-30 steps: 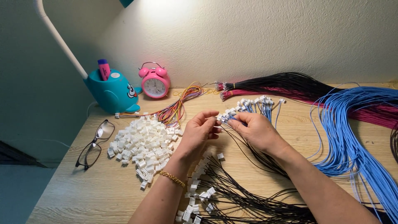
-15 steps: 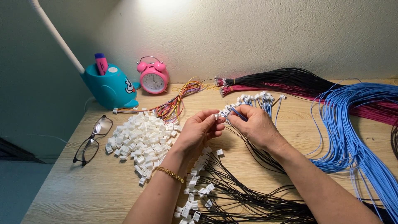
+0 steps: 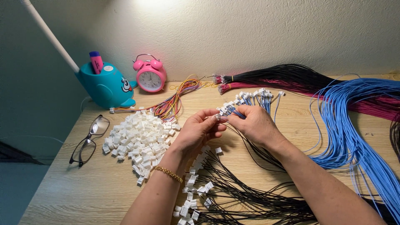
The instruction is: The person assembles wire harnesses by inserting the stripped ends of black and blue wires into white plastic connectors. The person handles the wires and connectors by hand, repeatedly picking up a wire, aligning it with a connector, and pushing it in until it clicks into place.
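Pale wood-grain counter point(image 3: 75, 191) under a rough plaster wall, only 1 view here. Left hand point(image 3: 199, 131) and right hand point(image 3: 255, 124) meet fingertip to fingertip, both pinching a tiny white plastic connector point(image 3: 218, 117), mostly hidden between the fingers. Its thin black wire point(image 3: 250, 146) trails down-right under the right wrist. Blocky loose white connectors point(image 3: 137, 139) are heaped to the left; the blue wire bundle point(image 3: 354, 137) runs off the frame's right edge.

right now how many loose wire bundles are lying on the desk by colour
5: multicoloured by the clock, black and magenta at the back, blue on the right, black connector-tipped wires in front. More may be hidden.
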